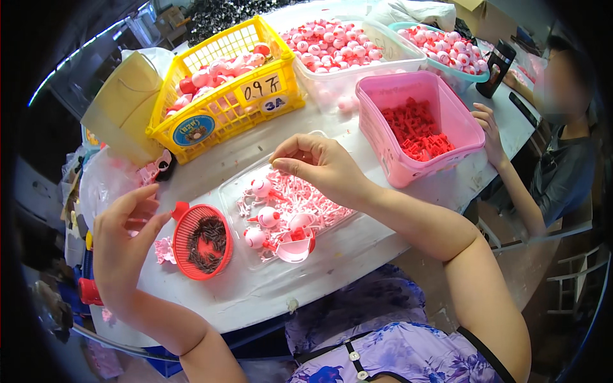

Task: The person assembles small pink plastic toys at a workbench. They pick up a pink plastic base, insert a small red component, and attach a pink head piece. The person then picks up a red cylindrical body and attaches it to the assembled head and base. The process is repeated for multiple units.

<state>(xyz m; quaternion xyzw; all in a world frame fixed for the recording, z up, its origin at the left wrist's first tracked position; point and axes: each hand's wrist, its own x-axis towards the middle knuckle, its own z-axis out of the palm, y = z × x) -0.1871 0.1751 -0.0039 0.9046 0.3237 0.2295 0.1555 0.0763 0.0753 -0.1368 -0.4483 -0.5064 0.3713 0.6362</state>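
My right hand hovers over a clear plastic tray, thumb and forefinger pinched together; whatever they hold is too small to make out. In the tray lie many small pink branching plastic parts, several round pink-and-white pieces with red parts, and a pale pink cup-shaped piece. My left hand is raised beside a red plastic strainer basket, its fingers curved and thumb apart. Something reddish shows between those fingers, but I cannot tell if it is held. Dark screw-like pieces lie in the basket.
Behind the tray stand a yellow crate of pink-and-red pieces, a clear bin and a teal-rimmed basin of round pieces. A pink bin holds red parts. Another person's hand rests near a black bottle.
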